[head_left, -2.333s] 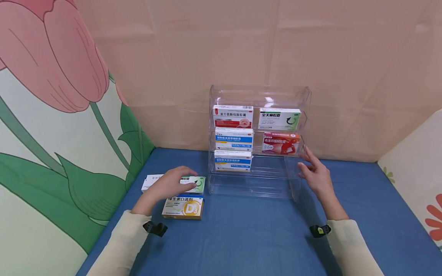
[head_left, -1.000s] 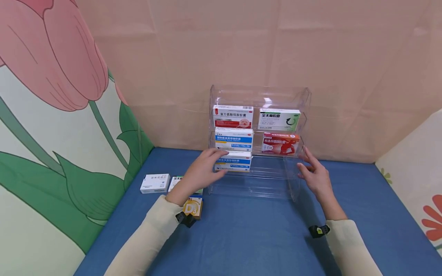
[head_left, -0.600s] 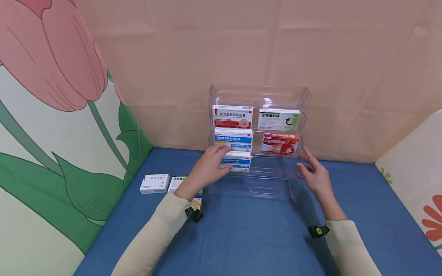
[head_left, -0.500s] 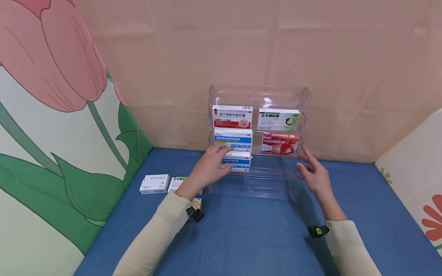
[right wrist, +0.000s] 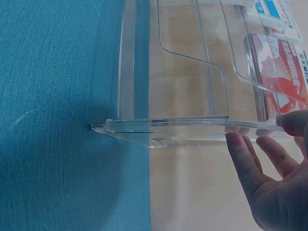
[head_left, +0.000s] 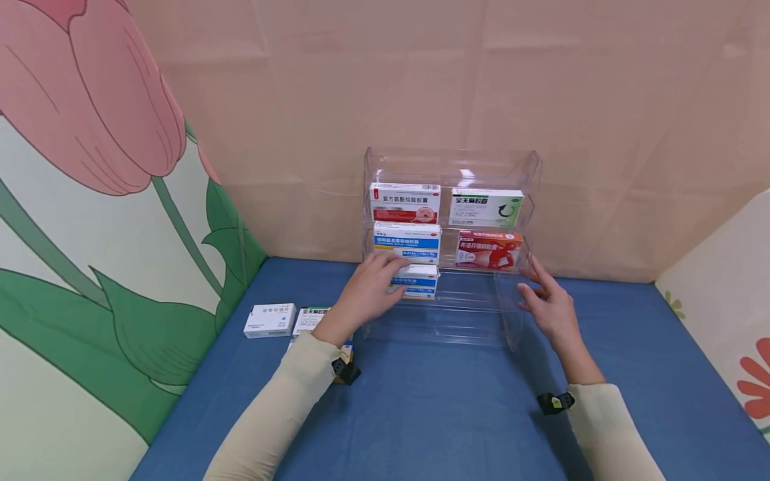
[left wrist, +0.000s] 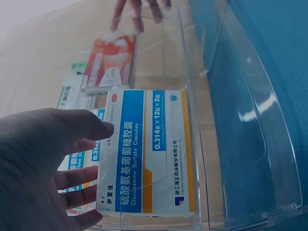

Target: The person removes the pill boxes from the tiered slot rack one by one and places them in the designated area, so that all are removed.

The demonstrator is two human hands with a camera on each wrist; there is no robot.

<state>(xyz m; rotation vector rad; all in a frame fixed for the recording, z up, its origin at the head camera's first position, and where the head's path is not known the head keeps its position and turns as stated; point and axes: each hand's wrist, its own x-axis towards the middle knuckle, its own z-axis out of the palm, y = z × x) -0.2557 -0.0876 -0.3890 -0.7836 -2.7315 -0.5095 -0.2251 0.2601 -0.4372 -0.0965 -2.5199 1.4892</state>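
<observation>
In the head view a clear plastic display rack (head_left: 463, 324) stands on the blue cloth with several medicine boxes on its tiers. My left hand (head_left: 369, 287) is at a glucosamine sulfate capsule box (head_left: 421, 289) on the lower left tier. The left wrist view shows its thumb at the top front edge of that capsule box (left wrist: 149, 159), fingers behind; the left part is covered in the head view. My right hand (head_left: 553, 310) holds the rack's right side panel, with digits on both faces of it in the right wrist view.
A white box (head_left: 269, 321) lies left of the rack, beside a green-white box (head_left: 308, 319) partly under my left arm. Higher tiers bear a red-white box (head_left: 406, 203), a blue-white box (head_left: 406, 242), another green-white box (head_left: 486, 208) and a red box (head_left: 488, 250).
My left hand has moved from above the boxes on the table to the lower left capsule box, then slid a little right. My right hand and the rack stay in place.
</observation>
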